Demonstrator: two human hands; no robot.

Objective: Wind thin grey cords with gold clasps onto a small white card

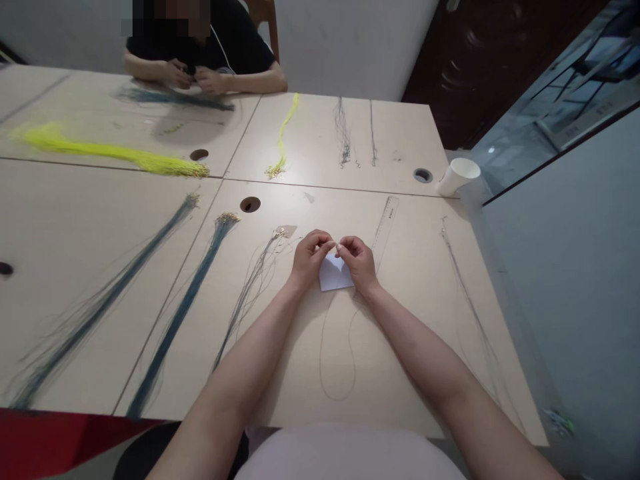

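My left hand (313, 259) and my right hand (357, 260) meet fingertip to fingertip over the table, both closed in a pinch. Between them they hold a thin line (337, 400), whose loop hangs toward me and lies on the tabletop. Whatever else is at the fingertips is too small to make out. Just under the hands lies a small white paper (336, 275). A clear ruler (386, 223) rests beyond my right hand. To the left of my left hand, a loose bunch of dark lines (250, 287) has small metal ends on a brownish scrap (287, 231).
Two thick blue-green line bundles (193, 287) (125, 283) lie to the left. Yellow bundles (115, 152) (283, 137) lie farther back. Thin lines (465, 287) run along the right. A white cup (459, 175) stands at the right edge. Across the table sits a person (240, 40).
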